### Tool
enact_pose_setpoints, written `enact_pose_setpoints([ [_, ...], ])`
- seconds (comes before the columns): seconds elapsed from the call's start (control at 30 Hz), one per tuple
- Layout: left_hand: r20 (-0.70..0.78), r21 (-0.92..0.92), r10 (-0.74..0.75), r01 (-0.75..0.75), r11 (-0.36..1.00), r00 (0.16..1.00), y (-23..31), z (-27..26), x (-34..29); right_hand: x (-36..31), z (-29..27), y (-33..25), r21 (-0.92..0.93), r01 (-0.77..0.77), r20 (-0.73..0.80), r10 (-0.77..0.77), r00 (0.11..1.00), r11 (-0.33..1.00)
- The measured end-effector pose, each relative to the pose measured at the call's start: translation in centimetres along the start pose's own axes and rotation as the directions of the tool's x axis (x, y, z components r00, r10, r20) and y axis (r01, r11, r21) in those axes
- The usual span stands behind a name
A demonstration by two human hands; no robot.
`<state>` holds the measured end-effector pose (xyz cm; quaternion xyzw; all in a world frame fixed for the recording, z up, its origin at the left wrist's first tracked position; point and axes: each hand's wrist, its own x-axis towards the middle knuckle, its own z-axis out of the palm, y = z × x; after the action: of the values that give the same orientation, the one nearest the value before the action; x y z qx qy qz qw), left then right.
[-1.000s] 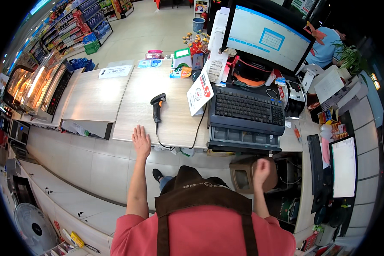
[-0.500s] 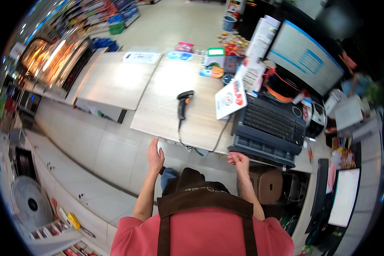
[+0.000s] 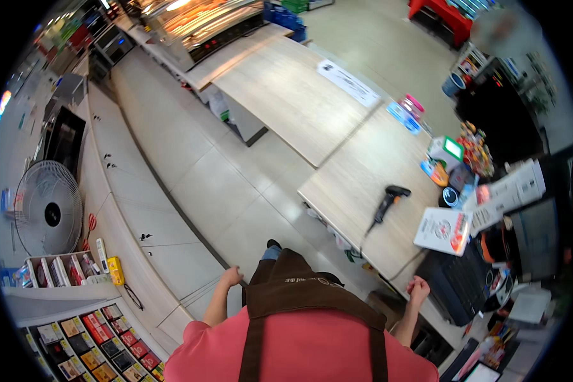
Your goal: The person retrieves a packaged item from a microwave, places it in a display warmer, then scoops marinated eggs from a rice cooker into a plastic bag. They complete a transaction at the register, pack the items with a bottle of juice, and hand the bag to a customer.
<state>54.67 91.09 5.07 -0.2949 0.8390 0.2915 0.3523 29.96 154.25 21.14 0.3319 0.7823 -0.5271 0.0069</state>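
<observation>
My left hand hangs low beside my apron, near the row of pale cabinets. Its fingers are curled in, and nothing shows in them. Close to the counter's front edge, my right hand is closed, also with nothing visible in its fingers. The black keyboard unit lies just to the right of that hand. A handheld barcode scanner rests on the wooden counter, its cable running to the front edge. Beyond the keyboard unit stands a white card sign with red and orange print.
A lit food warmer stands at the far end of the counter. Left of me are a fan and a slotted rack of small boxes. Pale floor tiles run between cabinets and counter. A monitor stands at right.
My view has swung left, so the counter now sits farther right. My left hand has gone from spread fingers to curled. My right hand has left the open cash drawer's front edge.
</observation>
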Motion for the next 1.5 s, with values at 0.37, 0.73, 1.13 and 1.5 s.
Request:
enact_pose_setpoints([
  [0.37,-0.220,-0.075,0.107,-0.126,0.989,0.970,-2.6,-19.6,10.8,-18.4,38.3,-23.1,-0.101,0.346,0.945,-0.019,0.328,0.933],
  [0.73,-0.274,-0.068,0.007,-0.027,0.997,0.962,-7.9,-41.3,16.2,-25.2,69.8,-35.4,-0.042,0.674,0.998,0.057,0.000,0.737],
  [1.13,0.017,-0.543,-0.485,0.416,0.729,0.874,-27.9,-45.4,19.2,-45.0,108.2,-51.1,0.470,0.688,0.853,-0.084,-0.516,0.553],
  [1.5,-0.353,-0.413,-0.313,0.153,0.898,0.882,-41.6,-85.3,38.2,-60.5,134.2,-62.4,0.578,0.675,0.796,-0.134,-0.590,0.458],
])
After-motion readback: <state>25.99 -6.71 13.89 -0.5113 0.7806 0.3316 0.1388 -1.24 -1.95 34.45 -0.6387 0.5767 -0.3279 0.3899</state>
